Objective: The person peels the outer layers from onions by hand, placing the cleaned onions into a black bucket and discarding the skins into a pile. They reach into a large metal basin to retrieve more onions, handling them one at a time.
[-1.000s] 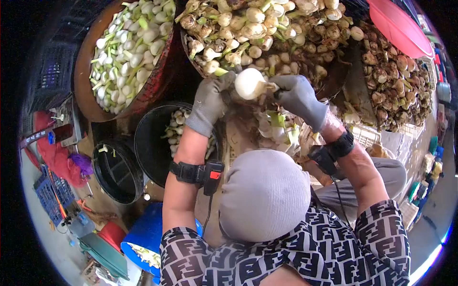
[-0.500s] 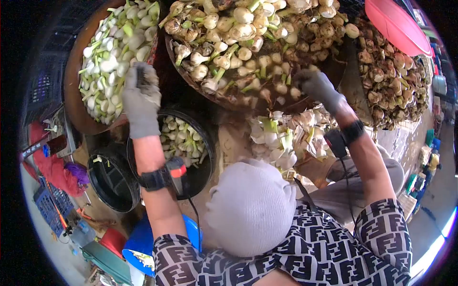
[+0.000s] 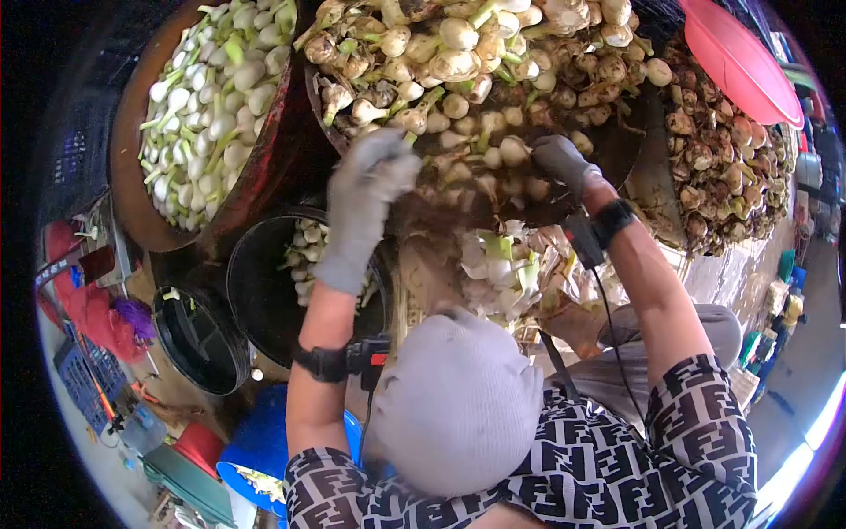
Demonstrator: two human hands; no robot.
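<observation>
One bulb (image 3: 514,151), axis unclear, within right hand (image 3: 560,163) fingers; left hand (image 3: 370,185) blurred, fingers' state unclear.

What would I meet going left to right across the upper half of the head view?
Rusty round basin of peeled white bulbs → left hand in a grey glove → right hand in a grey glove → heap of brown unpeeled bulbs.
</observation>
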